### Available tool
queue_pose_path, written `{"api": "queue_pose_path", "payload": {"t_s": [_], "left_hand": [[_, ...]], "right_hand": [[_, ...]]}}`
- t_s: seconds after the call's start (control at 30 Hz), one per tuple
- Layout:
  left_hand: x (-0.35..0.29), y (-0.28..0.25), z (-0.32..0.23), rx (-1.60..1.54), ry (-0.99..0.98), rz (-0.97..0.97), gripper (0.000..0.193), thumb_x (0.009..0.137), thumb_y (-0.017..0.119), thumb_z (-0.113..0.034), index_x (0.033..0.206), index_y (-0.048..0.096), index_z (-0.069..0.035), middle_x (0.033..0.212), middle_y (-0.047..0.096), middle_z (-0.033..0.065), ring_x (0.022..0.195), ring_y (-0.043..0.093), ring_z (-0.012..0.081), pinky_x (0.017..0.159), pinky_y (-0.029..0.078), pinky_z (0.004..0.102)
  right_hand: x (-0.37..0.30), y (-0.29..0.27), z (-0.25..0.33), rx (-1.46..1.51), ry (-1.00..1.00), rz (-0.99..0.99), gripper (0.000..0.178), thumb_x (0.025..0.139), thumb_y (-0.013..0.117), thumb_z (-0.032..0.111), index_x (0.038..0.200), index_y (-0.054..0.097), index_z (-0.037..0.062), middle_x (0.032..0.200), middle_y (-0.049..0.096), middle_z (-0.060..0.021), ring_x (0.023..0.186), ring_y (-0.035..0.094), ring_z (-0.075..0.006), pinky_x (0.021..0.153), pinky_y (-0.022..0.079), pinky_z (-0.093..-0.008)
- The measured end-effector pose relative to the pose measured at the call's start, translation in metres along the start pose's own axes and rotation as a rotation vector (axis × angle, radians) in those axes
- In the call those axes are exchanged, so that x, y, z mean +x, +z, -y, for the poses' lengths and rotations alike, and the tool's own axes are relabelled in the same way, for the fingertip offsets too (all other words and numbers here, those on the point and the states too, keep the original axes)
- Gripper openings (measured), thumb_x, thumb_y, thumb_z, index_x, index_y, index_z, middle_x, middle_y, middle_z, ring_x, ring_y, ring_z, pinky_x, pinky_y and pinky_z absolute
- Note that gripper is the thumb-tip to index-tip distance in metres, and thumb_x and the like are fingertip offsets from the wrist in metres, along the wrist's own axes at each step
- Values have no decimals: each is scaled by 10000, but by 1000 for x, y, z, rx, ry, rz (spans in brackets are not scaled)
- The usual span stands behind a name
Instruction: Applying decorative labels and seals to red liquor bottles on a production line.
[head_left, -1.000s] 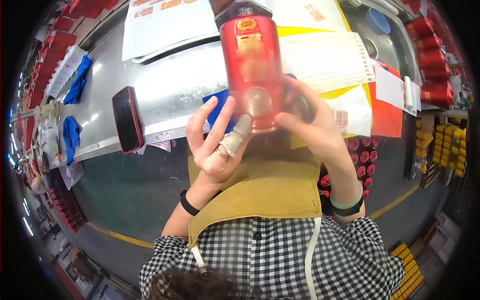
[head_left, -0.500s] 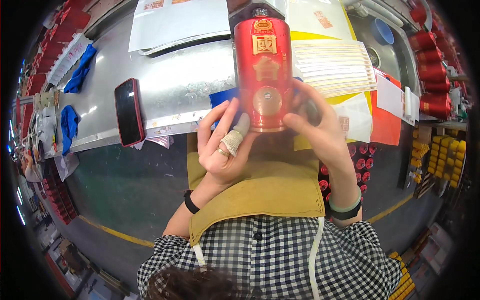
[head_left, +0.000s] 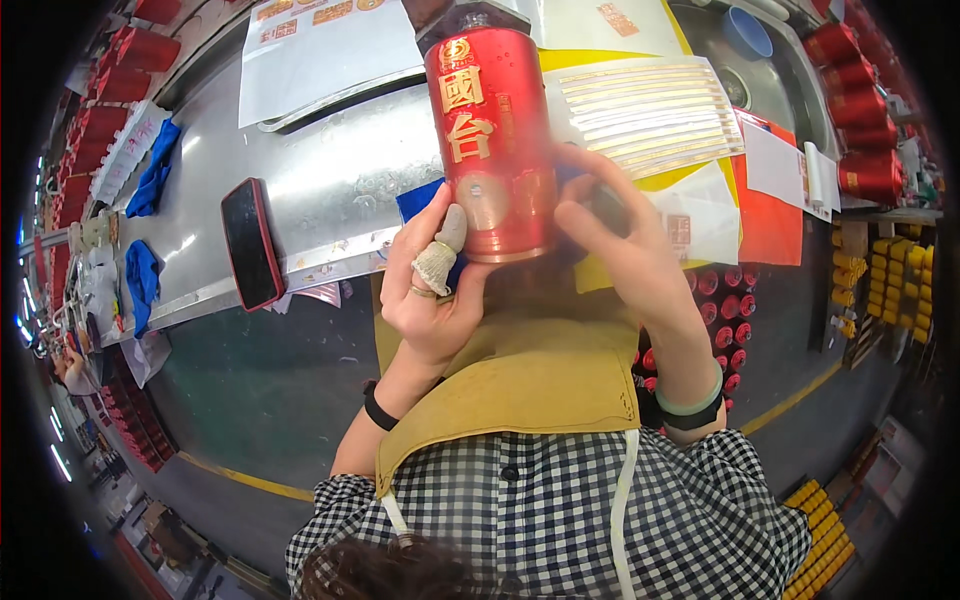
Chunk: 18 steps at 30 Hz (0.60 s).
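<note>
A glossy red bottle (head_left: 500, 180) with gold characters and a round gold emblem stands before me, its dark neck toward the far side and its top tilted slightly left. My left hand (head_left: 430, 295) grips its lower left side; a grey-tipped, ribbed cream finger cover (head_left: 440, 255) and a ring are on that hand. At the right side, my right hand (head_left: 640, 240) curls with index finger and thumb against the bottle's edge. Its other fingers are partly hidden and blurred. Behind the bottle's base shows a piece of blue cloth (head_left: 415, 202).
The metal worktable (head_left: 340, 150) holds a red-cased phone (head_left: 252, 243), blue cloths (head_left: 142, 285) and white sheets with gold stickers (head_left: 320, 60). At right lie a sheet of gold strips (head_left: 650, 110), a red sheet (head_left: 775, 225) and a blue bowl (head_left: 747, 33). Red-capped items (head_left: 725, 335) stand below.
The bottle has shifted left and turned on its axis, so its gold characters sit further left. Its top now leans left. My right thumb has slid off the front to the edge.
</note>
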<state>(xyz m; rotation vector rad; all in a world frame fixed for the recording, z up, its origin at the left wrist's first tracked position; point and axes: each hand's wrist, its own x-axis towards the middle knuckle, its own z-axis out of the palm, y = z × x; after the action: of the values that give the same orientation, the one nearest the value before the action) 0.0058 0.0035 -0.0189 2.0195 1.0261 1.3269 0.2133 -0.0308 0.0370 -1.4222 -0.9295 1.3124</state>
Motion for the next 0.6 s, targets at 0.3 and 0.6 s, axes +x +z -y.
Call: {"api": "queue_pose_path", "payload": {"t_s": [0.3,0.6], "left_hand": [[13,-7,6,296,365,21,442,780,856,-49,1199,719,-21,1338,661,148,1183,644,331,981,535,423],[25,-8,7,227,355,64,384,782,861,-112,1121,721,3,1225,732,120,1104,690,303,922,545,434]], "right_hand": [[-3,11,-2,-103,-51,-70,608,925,788,183,1445,516,23,921,515,38,800,460,-39,738,418,-201],[-3,18,8,-146,-6,-82,709,873,836,200,1446,465,10,960,509,-11,869,493,-84,785,447,-231]]}}
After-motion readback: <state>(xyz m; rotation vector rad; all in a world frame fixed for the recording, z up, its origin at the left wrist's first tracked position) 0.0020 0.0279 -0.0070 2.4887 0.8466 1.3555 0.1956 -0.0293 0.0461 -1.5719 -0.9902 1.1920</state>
